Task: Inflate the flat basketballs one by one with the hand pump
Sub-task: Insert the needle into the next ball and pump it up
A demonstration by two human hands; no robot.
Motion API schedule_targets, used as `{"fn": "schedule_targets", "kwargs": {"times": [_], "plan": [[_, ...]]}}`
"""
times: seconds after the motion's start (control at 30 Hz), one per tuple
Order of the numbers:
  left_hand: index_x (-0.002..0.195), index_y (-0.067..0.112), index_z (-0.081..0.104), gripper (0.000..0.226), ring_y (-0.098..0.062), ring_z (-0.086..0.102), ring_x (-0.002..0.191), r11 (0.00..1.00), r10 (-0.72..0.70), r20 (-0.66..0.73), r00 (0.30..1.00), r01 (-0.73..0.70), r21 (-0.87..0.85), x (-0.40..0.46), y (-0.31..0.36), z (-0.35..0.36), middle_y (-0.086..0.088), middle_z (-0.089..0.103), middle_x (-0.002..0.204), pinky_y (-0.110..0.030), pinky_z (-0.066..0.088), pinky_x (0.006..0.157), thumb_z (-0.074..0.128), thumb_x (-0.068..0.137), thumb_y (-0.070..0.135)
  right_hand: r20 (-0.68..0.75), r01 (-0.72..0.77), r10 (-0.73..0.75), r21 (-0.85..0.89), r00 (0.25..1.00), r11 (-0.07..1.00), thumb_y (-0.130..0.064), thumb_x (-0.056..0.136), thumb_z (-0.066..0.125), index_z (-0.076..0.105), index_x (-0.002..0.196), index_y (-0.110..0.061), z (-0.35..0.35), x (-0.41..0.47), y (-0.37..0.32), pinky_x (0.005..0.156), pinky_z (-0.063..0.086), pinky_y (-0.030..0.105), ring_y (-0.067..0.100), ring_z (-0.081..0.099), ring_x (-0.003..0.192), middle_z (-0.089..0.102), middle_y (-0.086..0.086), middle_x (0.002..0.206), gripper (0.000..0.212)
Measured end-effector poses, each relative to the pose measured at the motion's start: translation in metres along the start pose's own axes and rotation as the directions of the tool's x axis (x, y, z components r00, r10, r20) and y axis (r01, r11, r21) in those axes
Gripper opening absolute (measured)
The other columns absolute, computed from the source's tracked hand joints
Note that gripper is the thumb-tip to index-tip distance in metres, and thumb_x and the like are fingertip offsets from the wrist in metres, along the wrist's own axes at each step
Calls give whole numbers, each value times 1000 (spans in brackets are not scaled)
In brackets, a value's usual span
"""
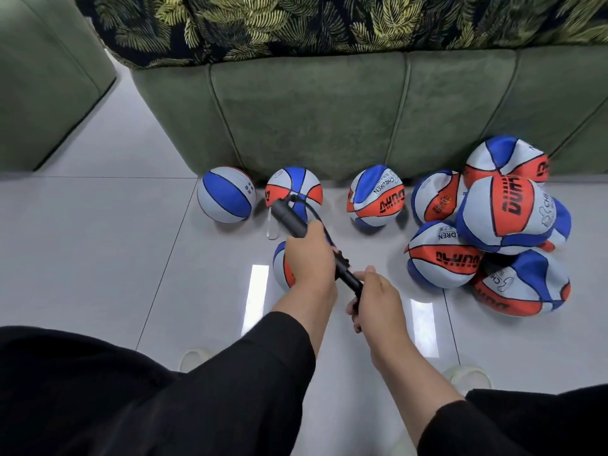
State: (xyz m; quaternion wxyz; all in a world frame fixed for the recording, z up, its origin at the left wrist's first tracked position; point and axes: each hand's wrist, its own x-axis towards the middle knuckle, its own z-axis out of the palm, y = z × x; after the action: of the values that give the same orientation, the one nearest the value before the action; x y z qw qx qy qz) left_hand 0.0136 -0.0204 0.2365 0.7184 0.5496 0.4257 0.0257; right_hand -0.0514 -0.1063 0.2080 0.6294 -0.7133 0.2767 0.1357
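My left hand (pixel 311 258) grips the barrel of a black hand pump (pixel 291 220), which slants from upper left to lower right. My right hand (pixel 378 299) grips the pump's handle end (pixel 353 282). A thin black hose runs from the pump's far end. Under my left hand lies a red, white and blue basketball (pixel 282 266), mostly hidden. Three round balls stand along the sofa base: one on the left (pixel 226 194), one behind the pump (pixel 294 189), one further right (pixel 375 195). A pile of several dented flat balls (pixel 500 222) lies at the right.
A green sofa (pixel 329 110) with a leaf-print throw (pixel 329 24) closes off the back. Another green seat (pixel 42 77) stands at far left. The floor is glossy pale tile (pixel 115 258). My feet in pale slippers (pixel 194 358) sit near the bottom.
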Motion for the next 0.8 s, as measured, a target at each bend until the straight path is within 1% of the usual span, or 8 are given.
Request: {"fn": "schedule_targets", "kwargs": {"times": [0.13,0.2,0.27,0.37,0.5,0.6,0.7,0.8], "plan": [[111,10,59,21,-14,52,45,999,-20,-49,999,19,-32,18,9,-5,-9,57,75,-17,38,35,58,98,27,-22,-32,32,-17,999,999,-40,109,33,64,108,-20,-10,1,12,63,40,35,21,51,58,61,7,57,38],[113,13,59,22,-16,53,52,1000,-23,-53,998,23,-15,17,6,-3,-8,58,75,-21,42,40,58,98,30,-30,-44,44,-13,999,999,-41,109,32,64,107,-21,-10,2,14,65,41,35,21,52,59,62,8,59,37],[109,16,61,20,-16,54,55,1000,-16,-39,999,16,10,12,-1,0,-5,59,72,-26,46,51,57,97,32,-47,-37,36,-16,998,999,-43,109,31,62,106,-22,-8,4,12,68,43,37,22,55,63,63,9,63,37],[97,13,61,17,-17,54,53,999,-1,-20,1000,2,40,-1,-9,3,-4,58,67,-27,47,53,56,96,29,-32,-9,9,-26,999,1000,-48,108,29,57,99,-24,-1,5,9,70,45,40,23,56,67,64,11,69,38],[105,-7,63,36,-24,59,58,1000,14,18,1000,-15,23,-10,-16,4,-11,61,67,-44,62,63,56,87,23,-15,12,-13,-38,1000,999,-51,108,27,57,99,-21,8,6,1,70,46,39,25,59,73,64,11,82,43],[107,-5,62,36,-26,62,62,1000,15,18,1000,-15,12,-11,-14,3,-14,62,72,-52,63,71,56,86,24,-19,16,-17,-42,1000,999,-47,109,28,58,96,-19,11,2,-2,67,47,38,24,58,70,63,13,82,43],[103,9,61,21,-21,59,61,999,13,13,1000,-13,40,-6,-6,1,-9,59,72,-41,64,62,58,93,27,-14,20,-20,-24,1000,1000,-42,110,31,60,94,-20,10,-3,-4,66,46,38,22,55,65,63,14,77,40],[100,14,58,15,-16,52,50,1000,-1,-18,1000,1,-1,5,6,-4,-6,57,69,-24,45,46,58,95,28,-36,22,-22,-7,999,1000,-39,109,33,63,99,-19,2,-6,0,63,42,36,22,51,60,62,10,63,38]]}}
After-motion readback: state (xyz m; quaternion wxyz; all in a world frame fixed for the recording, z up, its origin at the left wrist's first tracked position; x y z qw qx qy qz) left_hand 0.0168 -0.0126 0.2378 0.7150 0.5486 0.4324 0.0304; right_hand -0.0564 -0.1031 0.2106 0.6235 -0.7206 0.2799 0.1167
